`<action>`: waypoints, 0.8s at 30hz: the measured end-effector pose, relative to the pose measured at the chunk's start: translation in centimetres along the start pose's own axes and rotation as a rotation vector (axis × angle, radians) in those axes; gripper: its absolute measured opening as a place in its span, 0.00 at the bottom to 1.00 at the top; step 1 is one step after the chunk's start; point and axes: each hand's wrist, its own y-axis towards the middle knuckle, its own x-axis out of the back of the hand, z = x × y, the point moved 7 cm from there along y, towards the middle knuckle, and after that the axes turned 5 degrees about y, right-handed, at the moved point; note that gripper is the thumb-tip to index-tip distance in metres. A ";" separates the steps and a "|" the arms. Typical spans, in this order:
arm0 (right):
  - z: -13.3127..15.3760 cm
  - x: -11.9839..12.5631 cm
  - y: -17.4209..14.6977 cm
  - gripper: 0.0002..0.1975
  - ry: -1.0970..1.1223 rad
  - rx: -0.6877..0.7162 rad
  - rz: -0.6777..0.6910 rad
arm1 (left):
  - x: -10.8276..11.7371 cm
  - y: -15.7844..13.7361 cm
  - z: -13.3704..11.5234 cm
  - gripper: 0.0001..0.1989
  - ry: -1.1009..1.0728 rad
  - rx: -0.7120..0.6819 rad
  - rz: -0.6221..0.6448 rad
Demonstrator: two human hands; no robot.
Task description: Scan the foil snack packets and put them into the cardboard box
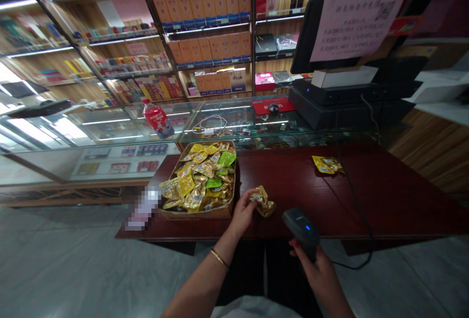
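Note:
My left hand [244, 210] is closed on the edge of a gold foil snack packet [264, 202], just above the dark red desk. In my right hand [314, 262] is a black barcode scanner [302, 227] with a blue light on top, its head tilted toward the packet. Left of my left hand stands an open cardboard box [200, 214], heaped with gold, yellow and green packets [194, 181]. Farther right on the desk lie yellow and gold packets [327, 164], apart from both hands.
A cable [351, 186] runs across the desk's right side and loops below its edge. Behind are a glass display case [234, 113], a red-labelled bottle [158, 118], a mouse [273, 108] and a monitor [308, 34] with a pink notice [359, 25]. A blurred, pixelated object [142, 210] lies left.

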 end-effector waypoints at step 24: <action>1.4 -1.1 -0.3 0.28 0.007 -0.062 0.118 | 0.1 0.2 1.3 0.13 0.082 -0.024 -0.043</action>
